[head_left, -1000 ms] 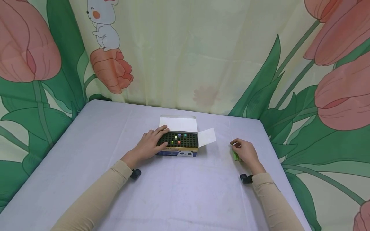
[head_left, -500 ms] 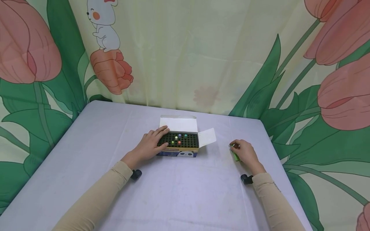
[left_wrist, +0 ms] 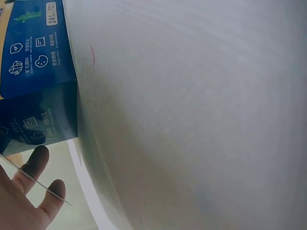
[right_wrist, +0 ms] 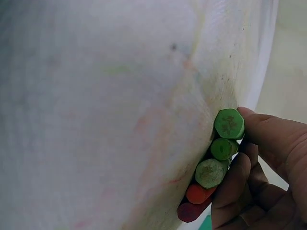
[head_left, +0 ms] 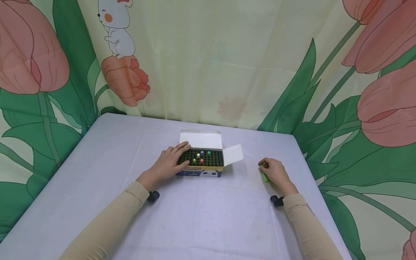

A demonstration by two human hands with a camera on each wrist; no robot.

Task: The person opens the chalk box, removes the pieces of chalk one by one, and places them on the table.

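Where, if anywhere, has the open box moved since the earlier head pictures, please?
No: the box shows no visible shift against the table's far edge, so there is no direction to give.

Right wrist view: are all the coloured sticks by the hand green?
No, an orange round stick and a dark red round stick lie in a row with the green hexagonal stick.

Head view: left hand (head_left: 167, 162) partly hides box (head_left: 204, 171) — right hand (head_left: 275, 171) partly hides sticks (head_left: 265, 177).
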